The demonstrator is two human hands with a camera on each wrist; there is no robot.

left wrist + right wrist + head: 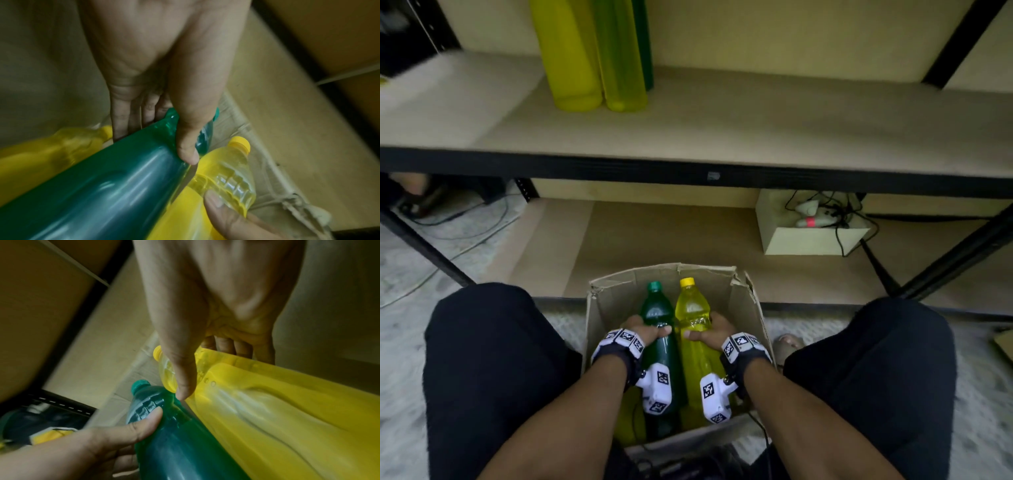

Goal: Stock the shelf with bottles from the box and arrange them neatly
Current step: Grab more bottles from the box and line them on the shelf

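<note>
Inside box (750, 308), hands (643, 330) gripping bottles (659, 315)

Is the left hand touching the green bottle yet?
Touching. The left wrist view shows the left hand with its thumb across the green bottle and fingers behind its shoulder; the head view agrees.

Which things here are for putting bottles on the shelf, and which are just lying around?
For the job:
left hand holding green bottle
right hand holding yellow bottle
box
shelf
bottles on shelf

Just lying around:
small white box holding cables
floor cables
</note>
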